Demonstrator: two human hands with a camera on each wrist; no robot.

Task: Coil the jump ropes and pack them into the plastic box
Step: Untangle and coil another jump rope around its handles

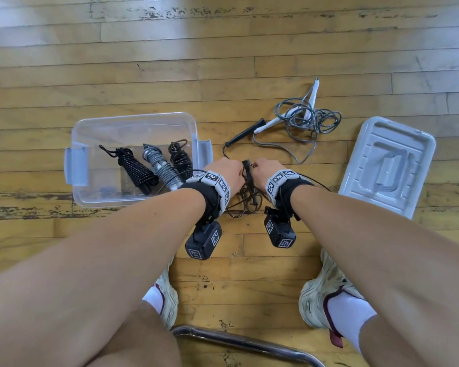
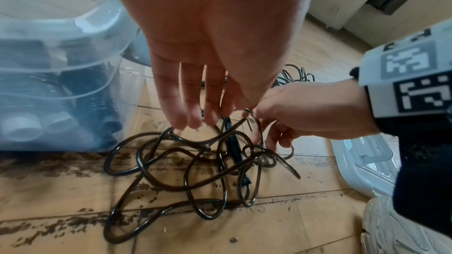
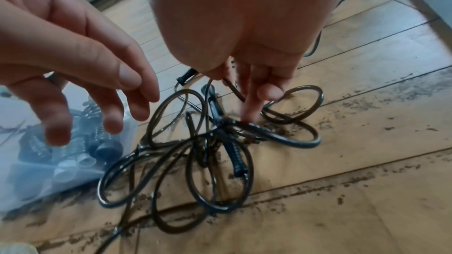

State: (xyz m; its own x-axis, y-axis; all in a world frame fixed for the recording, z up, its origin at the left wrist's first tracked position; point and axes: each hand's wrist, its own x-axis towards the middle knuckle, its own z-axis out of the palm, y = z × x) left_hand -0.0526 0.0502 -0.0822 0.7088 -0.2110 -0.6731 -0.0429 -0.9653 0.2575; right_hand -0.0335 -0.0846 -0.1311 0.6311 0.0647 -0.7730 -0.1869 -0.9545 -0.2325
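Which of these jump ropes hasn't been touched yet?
The grey rope with white handles, lying loose on the floor beyond the hands. Three coiled ropes sit in the box; the black one is being handled.

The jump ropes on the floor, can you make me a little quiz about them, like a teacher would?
1. How many coiled ropes already lie in the clear plastic box?
2. True or false: the box lid is on the box.
3. Which rope lies loose and untouched: A the black rope or B the grey rope?

Key
1. Three: two black, one grey.
2. False. It lies on the floor to the person's right, apart from the box.
3. B. The right hand pinches the black rope and the left hand hangs over it with relaxed fingers.
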